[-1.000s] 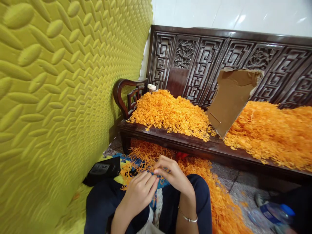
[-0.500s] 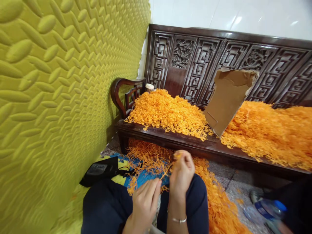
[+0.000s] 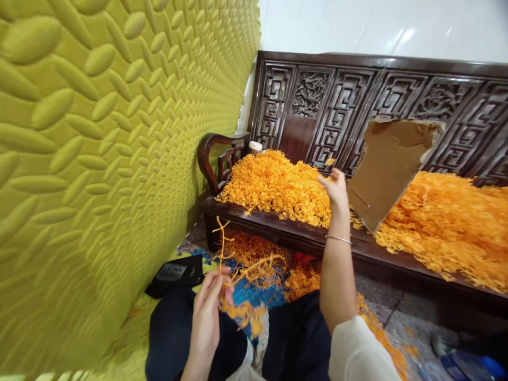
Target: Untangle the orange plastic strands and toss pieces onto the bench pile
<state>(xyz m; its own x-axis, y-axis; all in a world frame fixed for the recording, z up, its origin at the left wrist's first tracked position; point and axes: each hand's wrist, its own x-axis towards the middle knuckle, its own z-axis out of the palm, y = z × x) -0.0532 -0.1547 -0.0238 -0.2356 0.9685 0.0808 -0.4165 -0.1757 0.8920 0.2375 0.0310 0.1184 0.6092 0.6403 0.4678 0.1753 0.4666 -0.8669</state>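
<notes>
My left hand [image 3: 212, 299] is closed on thin orange plastic stems [image 3: 223, 246] with branching side twigs. A ragged orange cluster [image 3: 248, 316] hangs just below those stems. Stretched out over the bench, my right hand [image 3: 336, 189] has its fingers apart. A small orange piece [image 3: 329, 161] is in the air just above its fingertips, apart from them. Behind that hand lies a heap of small curly orange pieces [image 3: 278, 182] on the dark wooden bench [image 3: 273, 221].
A cardboard sheet [image 3: 392, 166] leans between that heap and a second orange heap [image 3: 460, 227]. Orange stems [image 3: 254, 251] litter the floor beneath the bench. A black pouch [image 3: 174, 275] lies by my left knee, beside a yellow padded wall [image 3: 119, 159]. A plastic bottle [image 3: 472, 365] is at lower right.
My right hand has moved from beside the left, up and forward to the heap, and opened. My left hand has shifted left, still gripping stems. The view has shifted slightly.
</notes>
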